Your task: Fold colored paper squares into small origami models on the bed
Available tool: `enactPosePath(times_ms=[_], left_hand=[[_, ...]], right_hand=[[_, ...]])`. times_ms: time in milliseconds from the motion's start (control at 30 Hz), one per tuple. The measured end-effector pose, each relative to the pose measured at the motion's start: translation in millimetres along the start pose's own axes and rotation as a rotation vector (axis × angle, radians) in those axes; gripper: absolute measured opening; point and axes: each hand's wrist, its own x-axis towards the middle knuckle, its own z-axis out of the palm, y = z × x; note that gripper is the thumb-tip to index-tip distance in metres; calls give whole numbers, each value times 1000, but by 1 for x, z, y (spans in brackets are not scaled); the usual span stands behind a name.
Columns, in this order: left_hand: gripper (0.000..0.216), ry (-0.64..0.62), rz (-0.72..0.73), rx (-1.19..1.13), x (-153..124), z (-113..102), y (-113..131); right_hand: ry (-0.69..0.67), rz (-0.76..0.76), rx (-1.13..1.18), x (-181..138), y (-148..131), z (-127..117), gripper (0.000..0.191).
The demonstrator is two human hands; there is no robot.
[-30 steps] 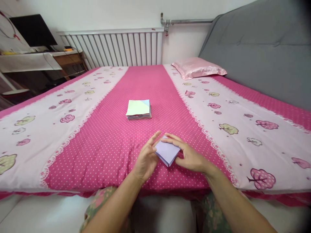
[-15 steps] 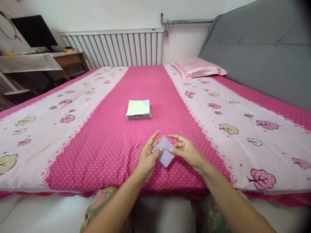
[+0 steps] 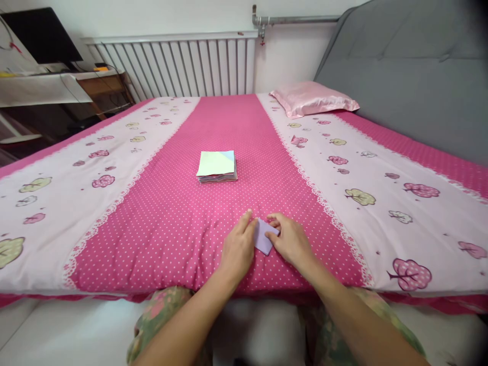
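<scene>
A small folded piece of lavender paper [image 3: 263, 239] is between my hands, low over the near part of the bed. My left hand [image 3: 238, 249] has hold of its left edge and covers that side; its fingers point up and away. From the right, my right hand [image 3: 293, 240] pinches the paper, the thumb on its face and the fingers curled behind. Farther off lies a stack of square paper sheets [image 3: 216, 165], pale green on top with a light blue corner.
The pink dotted bedspread [image 3: 179, 213] spreads under everything. A pink satin pillow [image 3: 312, 98] lies at the back right against a grey headboard [image 3: 389, 76]. Behind the bed stands a white radiator [image 3: 179, 66]; a monitor [image 3: 40, 35] sits on a desk at left.
The paper has gone from a whole diamond between both hands to a smaller, turned shape. My left hand has rolled over its left side. The camera view has tipped slightly downward.
</scene>
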Motion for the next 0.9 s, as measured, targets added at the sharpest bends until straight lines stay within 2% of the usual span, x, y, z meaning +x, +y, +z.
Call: enactPosePath(times_ms=[133, 233, 367, 700, 900], left_hand=[[35, -121, 182, 106, -1, 8, 2], [37, -156, 182, 146, -2, 12, 6], [44, -188, 135, 215, -6, 13, 12], [60, -246, 41, 359, -14, 12, 17], [65, -272, -3, 382, -15, 10, 20]], right_hand=[[31, -197, -189, -2, -7, -3, 26], [-46, -264, -216, -2, -11, -5, 28], [-132, -305, -188, -3, -12, -3, 43], [-287, -347, -58, -4, 1, -1, 59], [-333, -198, -99, -4, -3, -9, 66]])
